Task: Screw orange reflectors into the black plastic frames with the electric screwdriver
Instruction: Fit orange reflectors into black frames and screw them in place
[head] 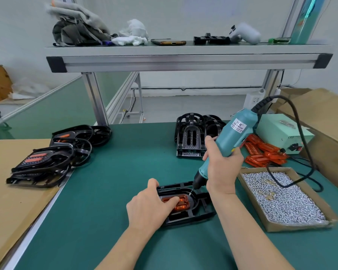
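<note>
A stack of finished frames [45,162] sits at the left edge of the green mat [115,191], partly on a cardboard sheet [14,191]. Bare mat lies between that stack and the work. Near the front edge, the frame [185,217] lies flat, its long axis running left to right and its rounded end to the right. The reflector [180,203] sits in its recess along the same line. The left hand [150,209] holds the frame, with bent fingers on the reflector and the thumb at the far edge. The screwdriver [222,145] leans, tip down-left onto the recess's far right rim and cord end up-right. The right hand [222,168] grips its barrel. Behind stand empty frames [191,137]. To the right are loose reflectors [265,152] and a screw tray [281,199].
</note>
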